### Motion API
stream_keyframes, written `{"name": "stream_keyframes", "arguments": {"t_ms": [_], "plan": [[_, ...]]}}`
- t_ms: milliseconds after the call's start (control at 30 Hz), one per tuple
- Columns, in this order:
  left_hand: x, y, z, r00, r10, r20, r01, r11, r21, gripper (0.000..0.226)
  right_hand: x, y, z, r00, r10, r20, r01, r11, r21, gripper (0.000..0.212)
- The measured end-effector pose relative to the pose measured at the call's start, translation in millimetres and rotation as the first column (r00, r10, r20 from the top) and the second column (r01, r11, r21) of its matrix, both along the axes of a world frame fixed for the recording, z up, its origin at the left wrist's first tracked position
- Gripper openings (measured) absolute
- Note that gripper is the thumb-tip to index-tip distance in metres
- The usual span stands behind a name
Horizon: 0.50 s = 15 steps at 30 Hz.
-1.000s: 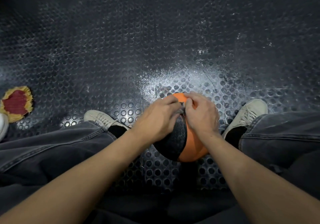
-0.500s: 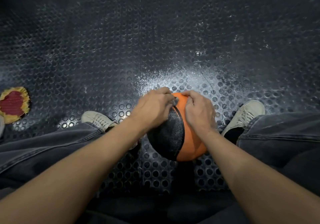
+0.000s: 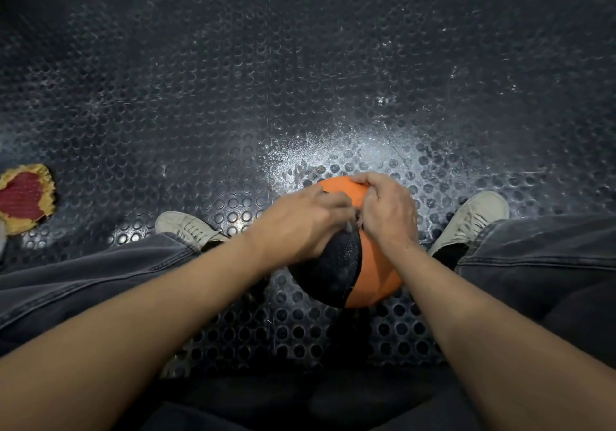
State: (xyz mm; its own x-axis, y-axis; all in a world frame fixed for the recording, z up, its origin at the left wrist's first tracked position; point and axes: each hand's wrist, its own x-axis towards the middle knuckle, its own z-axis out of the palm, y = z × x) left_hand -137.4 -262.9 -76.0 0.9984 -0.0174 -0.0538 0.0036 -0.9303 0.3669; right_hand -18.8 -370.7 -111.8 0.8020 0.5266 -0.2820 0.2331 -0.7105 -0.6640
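- Ball placement first: your orange-and-black ball point(image 3: 375, 285) sits on the studded floor point(image 3: 233, 97) between your two pale shoes, the left one point(image 3: 186, 227) and the right one point(image 3: 473, 217). Hemmed in like that, it probably cannot roll off while you work on its top.
- Your left hand point(image 3: 300, 227) lies over the black panel with its fingers curled. The fingertips pinch a small pale bit point(image 3: 350, 227) where the black meets the orange. That bit is blurred, so you cannot tell what it is.
- Your right hand point(image 3: 388, 210) grips the orange crown, with fingers curled over the far side and the thumb drawn in toward the same spot. This looks like a bracing hold, steadying the ball against the pull or push of the other hand.
- Both wrists come in from above, which puts your weight over the ball and pins it to the floor.
- A white dusty patch point(image 3: 333, 154) lies on the floor just beyond the ball.
- A red-and-yellow cloth point(image 3: 23, 197) lies well apart at your far left, out of reach of the hands.
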Motion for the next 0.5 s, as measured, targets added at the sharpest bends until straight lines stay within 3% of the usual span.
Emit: {"name": "stream_keyframes", "arguments": {"t_ms": [100, 267, 400, 433, 500], "plan": [[13, 6, -6, 0.966, 0.254, 0.040, -0.254, 0.967, -0.006, 0.023, 0, 5, 2, 1.000, -0.021, -0.002, 0.021, 1.000, -0.013, 0.039], [-5, -10, 1, 1.000, -0.024, 0.011, 0.024, 1.000, 0.005, 0.025, 3, 1, -3, 0.999, -0.050, -0.013, 0.049, 0.999, -0.010, 0.042], [17, 7, -5, 0.966, 0.255, 0.030, -0.255, 0.967, -0.009, 0.030, 6, 7, -4, 0.999, -0.040, -0.003, 0.040, 0.999, -0.026, 0.039], [13, -1, -8, 0.961, 0.270, 0.059, -0.271, 0.963, -0.003, 0.026, 7, 8, -4, 0.999, -0.054, -0.003, 0.053, 0.998, -0.032, 0.040], [-6, -21, -9, 0.985, 0.152, 0.086, -0.153, 0.988, 0.003, 0.021, 11, 9, -4, 0.997, -0.074, -0.001, 0.073, 0.996, -0.049, 0.044]]}}
